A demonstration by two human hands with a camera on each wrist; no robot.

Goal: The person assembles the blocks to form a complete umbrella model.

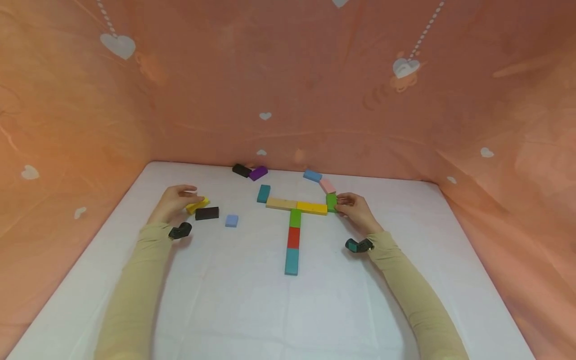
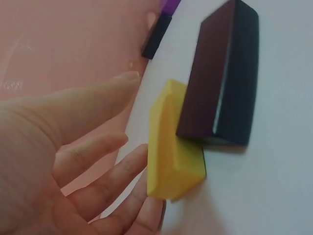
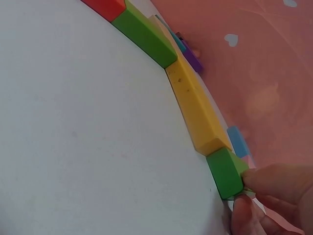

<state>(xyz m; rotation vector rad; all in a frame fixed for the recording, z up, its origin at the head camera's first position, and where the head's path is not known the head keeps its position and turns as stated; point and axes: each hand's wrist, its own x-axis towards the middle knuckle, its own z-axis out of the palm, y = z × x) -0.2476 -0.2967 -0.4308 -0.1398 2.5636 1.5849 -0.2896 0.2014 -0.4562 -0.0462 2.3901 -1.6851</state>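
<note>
1. The left grip [image 1: 173, 202] is resting spread beside the yellow block [image 1: 197, 206], lying at ten o'clock from the dark block [image 1: 207, 213].
2. The right grip [image 1: 358, 210] is pinching the green block [image 1: 331, 201] at three o'clock from the yellow bar [image 1: 312, 208].
3. Both blocks are likely handling light and rigid; long sides are probably offering the surest hold.

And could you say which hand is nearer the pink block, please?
Right. The right hand is close beside the pink block, pinching a green block; the left hand is far left of both.
</note>
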